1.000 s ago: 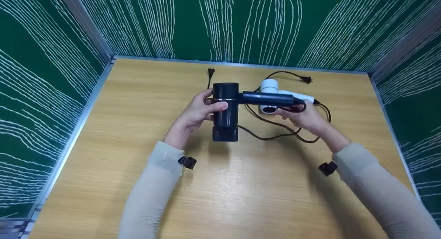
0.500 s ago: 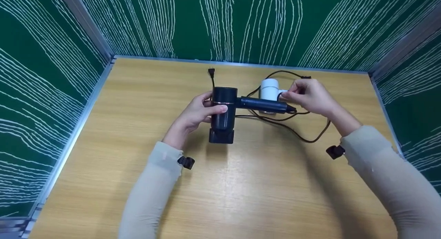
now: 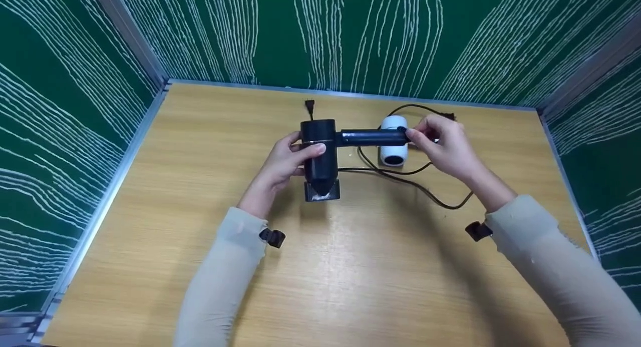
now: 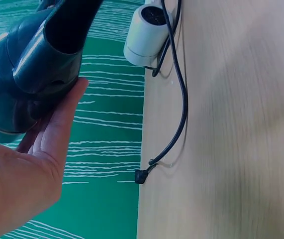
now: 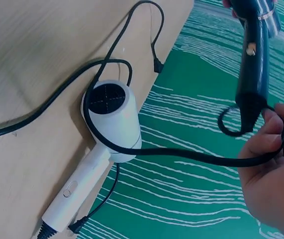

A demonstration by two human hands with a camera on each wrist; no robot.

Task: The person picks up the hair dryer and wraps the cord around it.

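Observation:
A black hair dryer (image 3: 320, 161) is held above the table by my left hand (image 3: 280, 164), thumb across the front of its barrel. Its flat nozzle (image 3: 323, 193) points toward me, and its handle (image 3: 373, 137) reaches out to the right. At the handle's end, my right hand (image 3: 448, 145) pinches the black power cord (image 5: 196, 155) between thumb and fingers. In the right wrist view that cord runs out across the white hair dryer (image 5: 114, 119), which lies on the table behind the black one's handle. The left hand's fingers behind the barrel are mostly hidden in the head view.
The wooden table (image 3: 320, 282) meets green walls (image 3: 280, 36) with white streaks at the back and sides. One black plug (image 3: 310, 105) lies near the back edge; another (image 3: 448, 115) is partly behind my right hand. Cord loops (image 3: 440, 203) lie right of centre.
My right hand has gone from below the handle to behind it, then to its end at the cord. The black hair dryer has shifted slightly left, its handle dipping and levelling again.

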